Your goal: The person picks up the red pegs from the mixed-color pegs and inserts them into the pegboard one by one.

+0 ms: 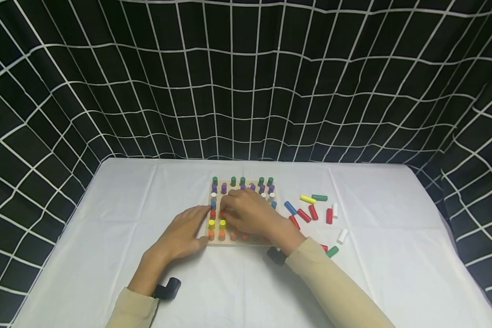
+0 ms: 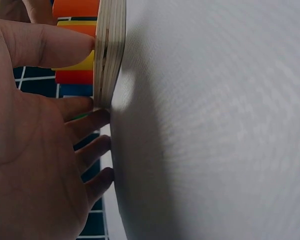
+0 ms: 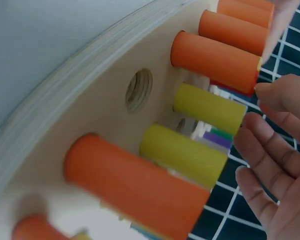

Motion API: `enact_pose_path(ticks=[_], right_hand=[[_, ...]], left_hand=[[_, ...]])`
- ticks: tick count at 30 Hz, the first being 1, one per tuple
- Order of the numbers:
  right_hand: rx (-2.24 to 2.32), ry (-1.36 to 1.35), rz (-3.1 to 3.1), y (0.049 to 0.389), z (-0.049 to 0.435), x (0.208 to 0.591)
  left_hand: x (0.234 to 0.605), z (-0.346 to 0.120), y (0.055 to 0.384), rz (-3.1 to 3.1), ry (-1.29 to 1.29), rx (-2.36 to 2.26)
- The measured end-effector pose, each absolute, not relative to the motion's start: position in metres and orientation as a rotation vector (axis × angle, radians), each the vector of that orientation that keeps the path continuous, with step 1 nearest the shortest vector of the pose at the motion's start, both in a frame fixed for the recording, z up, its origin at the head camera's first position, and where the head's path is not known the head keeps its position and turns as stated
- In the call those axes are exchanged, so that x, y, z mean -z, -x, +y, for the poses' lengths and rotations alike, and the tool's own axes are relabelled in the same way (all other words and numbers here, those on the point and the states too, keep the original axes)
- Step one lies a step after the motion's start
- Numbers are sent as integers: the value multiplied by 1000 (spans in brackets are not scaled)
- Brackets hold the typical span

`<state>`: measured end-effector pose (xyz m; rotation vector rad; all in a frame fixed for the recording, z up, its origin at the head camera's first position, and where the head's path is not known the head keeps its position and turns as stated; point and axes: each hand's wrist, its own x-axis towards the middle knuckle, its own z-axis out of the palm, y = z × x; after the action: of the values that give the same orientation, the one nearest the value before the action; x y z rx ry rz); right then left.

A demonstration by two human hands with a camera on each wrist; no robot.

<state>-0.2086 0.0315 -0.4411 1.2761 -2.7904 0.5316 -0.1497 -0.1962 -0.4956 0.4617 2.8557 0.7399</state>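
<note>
A wooden pegboard [image 1: 239, 243] holds rows of coloured pegs: green, purple, white, blue, red, yellow and orange from back to front. My left hand [image 1: 185, 233] rests against the board's left side, fingers extended. In the left wrist view the thumb [image 2: 55, 46] lies by the board's layered edge [image 2: 109, 55], and the other fingertips touch around its corner. My right hand [image 1: 248, 212] reaches over the middle of the board, covering many pegs. Its thumb and finger pinch a red peg [image 1: 222, 213] near the left side. In the right wrist view the fingertips are at the pegs' upper ends, beside yellow pegs [image 3: 210, 107].
Loose pegs lie right of the board, among them a blue peg [image 1: 290, 208], a yellow peg [image 1: 308, 199], a green peg [image 1: 320, 197], a white peg [image 1: 342, 236] and several red ones. A white cloth [image 1: 127, 205] covers the table; dark netted curtains [image 1: 246, 82] surround it.
</note>
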Motion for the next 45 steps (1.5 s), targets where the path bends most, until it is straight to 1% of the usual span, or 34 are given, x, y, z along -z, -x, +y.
enact_pose_path(ticks=[11,20,25,37,45], right_hand=[[-532,-1075,-2900,194,74,436],[-499,-1084,-2819,183,103,434],[-513,-1038,-2805,177,121,433],[-414,-927,-2849,160,169,447],[-406,-831,-2945,148,192,451]], left_hand=[[492,-194,148,2852,-436,-759],[492,-193,149,2860,-434,-745],[494,-192,149,2856,-439,-760],[493,-189,143,2860,-428,-765],[493,-189,144,2858,-416,-754]])
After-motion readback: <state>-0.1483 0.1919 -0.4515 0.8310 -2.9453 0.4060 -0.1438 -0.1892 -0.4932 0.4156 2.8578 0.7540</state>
